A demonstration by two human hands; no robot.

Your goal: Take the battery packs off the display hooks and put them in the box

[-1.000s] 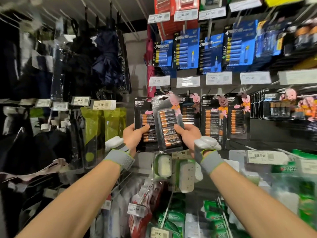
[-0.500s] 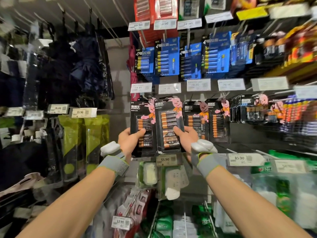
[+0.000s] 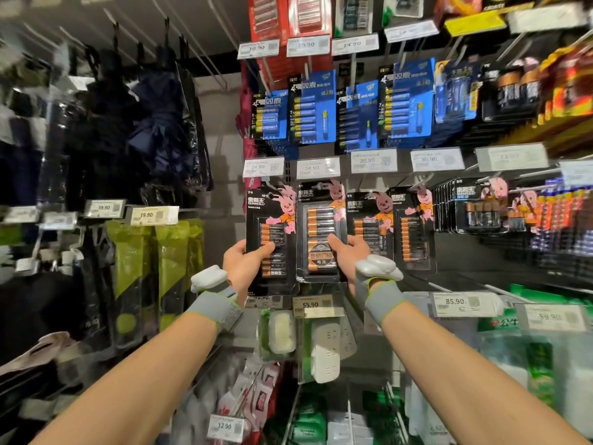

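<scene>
Black Duracell battery packs with a pink rabbit hang on display hooks at mid height. My left hand (image 3: 242, 263) grips the lower left edge of the leftmost pack (image 3: 271, 220), thumb across its front. My right hand (image 3: 348, 255) grips the lower right edge of the second pack (image 3: 319, 220), thumb on its front. Both packs hang upright against the rack. Two more black packs (image 3: 390, 229) hang just right of my right hand. No box is in view.
Blue battery packs (image 3: 316, 114) hang on the row above, red ones higher. Price tags (image 3: 317, 305) jut out on hook ends below my hands. Power strips (image 3: 324, 351) hang underneath. Dark umbrellas and green pouches (image 3: 128, 271) fill the rack on the left.
The second pack, tilted forward a second ago, now hangs flat and upright beside the first. Both hands keep their grip. My view has shifted right and downward along the rack.
</scene>
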